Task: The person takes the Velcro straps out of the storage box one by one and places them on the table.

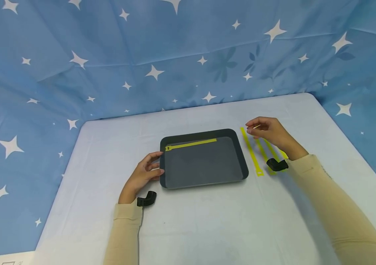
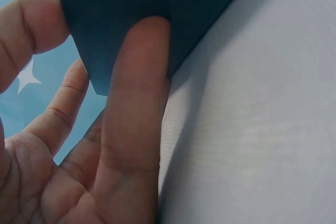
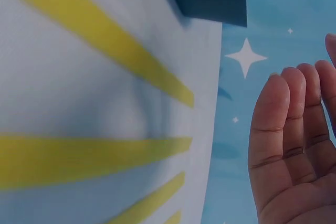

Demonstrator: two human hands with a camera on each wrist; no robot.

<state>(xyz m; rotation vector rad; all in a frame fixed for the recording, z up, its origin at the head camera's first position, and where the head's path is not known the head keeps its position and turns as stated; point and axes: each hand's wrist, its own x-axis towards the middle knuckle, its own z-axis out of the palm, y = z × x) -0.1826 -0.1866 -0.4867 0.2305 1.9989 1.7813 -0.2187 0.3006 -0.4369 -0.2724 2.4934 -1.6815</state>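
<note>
A dark grey rectangular tray lies on the white-covered table. Inside it, along the far side, is one flat yellow cable tie with a slotted head at its left end. My left hand grips the tray's left rim, its thumb against the outer wall and the index fingertip hidden behind the rim. To the right of the tray, my right hand hovers over several more yellow cable ties, fingers loosely bent and holding nothing. Those ties fan out in the right wrist view, partly hidden by that hand in the head view.
The white cloth-covered table extends in front of the tray. A blue curtain with white stars hangs behind and beside it. Black wrist devices sit at both cuffs, the right one overlapping the ties in the head view.
</note>
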